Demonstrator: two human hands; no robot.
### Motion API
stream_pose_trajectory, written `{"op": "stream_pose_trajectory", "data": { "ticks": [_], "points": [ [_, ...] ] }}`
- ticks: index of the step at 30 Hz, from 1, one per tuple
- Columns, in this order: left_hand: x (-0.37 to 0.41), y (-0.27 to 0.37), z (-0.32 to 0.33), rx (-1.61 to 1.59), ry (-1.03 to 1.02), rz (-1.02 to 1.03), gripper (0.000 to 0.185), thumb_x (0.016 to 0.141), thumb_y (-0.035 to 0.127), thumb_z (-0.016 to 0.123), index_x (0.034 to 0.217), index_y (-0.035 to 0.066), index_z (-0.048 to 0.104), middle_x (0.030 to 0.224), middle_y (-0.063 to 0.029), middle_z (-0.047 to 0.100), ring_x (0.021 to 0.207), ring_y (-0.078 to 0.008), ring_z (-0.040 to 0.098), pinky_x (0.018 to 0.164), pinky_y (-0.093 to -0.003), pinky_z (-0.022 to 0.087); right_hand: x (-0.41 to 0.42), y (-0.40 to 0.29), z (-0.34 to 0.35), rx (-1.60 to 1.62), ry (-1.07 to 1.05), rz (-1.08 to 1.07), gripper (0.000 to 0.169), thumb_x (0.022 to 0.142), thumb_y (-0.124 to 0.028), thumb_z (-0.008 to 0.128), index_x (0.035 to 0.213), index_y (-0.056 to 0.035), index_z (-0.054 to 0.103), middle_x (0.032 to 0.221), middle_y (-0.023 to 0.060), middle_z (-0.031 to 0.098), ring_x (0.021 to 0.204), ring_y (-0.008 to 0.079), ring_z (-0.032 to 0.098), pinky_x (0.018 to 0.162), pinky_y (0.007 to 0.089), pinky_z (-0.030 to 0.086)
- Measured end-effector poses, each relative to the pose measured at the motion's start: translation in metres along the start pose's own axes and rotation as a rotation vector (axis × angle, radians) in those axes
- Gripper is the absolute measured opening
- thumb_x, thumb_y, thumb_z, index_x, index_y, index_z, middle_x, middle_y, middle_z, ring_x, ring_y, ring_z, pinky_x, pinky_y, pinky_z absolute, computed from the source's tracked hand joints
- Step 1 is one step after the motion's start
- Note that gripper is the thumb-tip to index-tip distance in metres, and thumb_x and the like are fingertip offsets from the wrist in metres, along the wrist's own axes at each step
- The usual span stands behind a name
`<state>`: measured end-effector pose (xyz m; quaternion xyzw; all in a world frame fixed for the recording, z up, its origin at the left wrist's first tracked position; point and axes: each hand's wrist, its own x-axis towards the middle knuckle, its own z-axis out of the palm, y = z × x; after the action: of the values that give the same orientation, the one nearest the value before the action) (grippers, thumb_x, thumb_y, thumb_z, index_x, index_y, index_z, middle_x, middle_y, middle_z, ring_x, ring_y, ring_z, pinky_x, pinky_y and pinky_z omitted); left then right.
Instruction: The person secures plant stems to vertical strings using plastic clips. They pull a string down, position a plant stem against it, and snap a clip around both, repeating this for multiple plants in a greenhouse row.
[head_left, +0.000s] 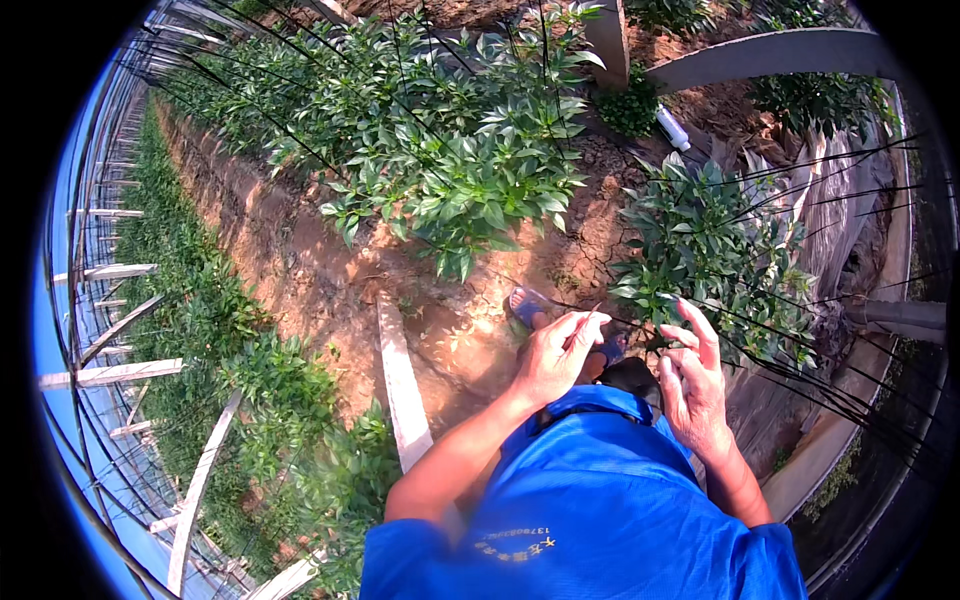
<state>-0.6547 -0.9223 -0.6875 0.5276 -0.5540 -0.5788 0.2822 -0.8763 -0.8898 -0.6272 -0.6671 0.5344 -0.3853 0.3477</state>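
In front of the blue shirt, my left hand has its thumb and forefinger pinched together on a thin strand, whose short brownish end shows at the fingertips. My right hand is raised a little to the right, fingers partly bent; whether it holds anything is too fine to tell. Thin black cords run from near the right hand towards the right edge, and one dark line passes close by the left fingertips. Just beyond the right hand stands a leafy green plant. The two hands are apart.
Leafy plants grow ahead and in rows at left. A pale post stands left of my legs; another post and a curved beam are ahead. A white bottle lies on the soil. Wrinkled plastic sheeting lies right.
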Motion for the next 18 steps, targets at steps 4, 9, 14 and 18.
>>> {"op": "stream_pose_trajectory", "data": {
  "ticks": [4, 9, 14, 18],
  "points": [
    [0.014, 0.014, 0.017, -0.591, -0.282, -0.122, 0.035, 0.107, 0.029, 0.047, 0.126, 0.004, 0.061, 0.102, -0.0045, 0.068, 0.093, -0.0128, 0.061, 0.081, -0.0298, 0.048, 0.055, -0.055, 0.009, 0.366, -0.077, -0.169, 0.014, 0.098, -0.006, 0.053, 0.090, 0.0008, 0.062, 0.153, 0.0291, 0.031, 0.119, 0.0315, 0.062, 0.097, 0.0426, 0.051],
    [-0.021, -0.034, -0.087, 0.192, -0.160, 0.176, 0.032, 0.104, 0.030, 0.050, 0.110, 0.004, 0.068, 0.080, -0.0069, 0.064, 0.075, -0.0118, 0.059, 0.067, -0.0312, 0.048, 0.115, -0.085, 0.036, 0.810, 0.301, -0.041, 0.024, 0.106, -0.024, 0.047, 0.097, -0.0062, 0.061, 0.159, 0.0240, 0.024, 0.111, 0.0238, 0.064, 0.085, 0.0319, 0.057],
    [-0.087, -0.054, -0.239, 0.845, 0.394, -0.491, 0.037, 0.098, 0.035, 0.053, 0.088, 0.002, 0.067, 0.094, -0.0262, 0.067, 0.089, -0.0460, 0.065, 0.074, -0.0529, 0.050, 0.174, -0.080, 0.078, 0.751, 0.313, -0.045, 0.022, 0.105, -0.020, 0.048, 0.099, -0.0060, 0.064, 0.152, 0.0156, 0.037, 0.115, 0.0204, 0.055, 0.094, 0.0347, 0.048],
    [-0.080, 0.013, -0.296, 0.670, 0.961, 0.231, 0.024, 0.099, 0.019, 0.060, 0.088, -0.001, 0.068, 0.088, -0.0107, 0.068, 0.076, -0.0253, 0.066, 0.068, -0.0363, 0.051, 0.204, -0.137, 0.140, 0.618, -0.130, -0.209, 0.018, 0.101, -0.016, 0.054, 0.097, -0.0037, 0.066, 0.151, 0.0177, 0.035, 0.133, 0.0284, 0.043, 0.110, 0.0447, 0.036]
  ]
}}
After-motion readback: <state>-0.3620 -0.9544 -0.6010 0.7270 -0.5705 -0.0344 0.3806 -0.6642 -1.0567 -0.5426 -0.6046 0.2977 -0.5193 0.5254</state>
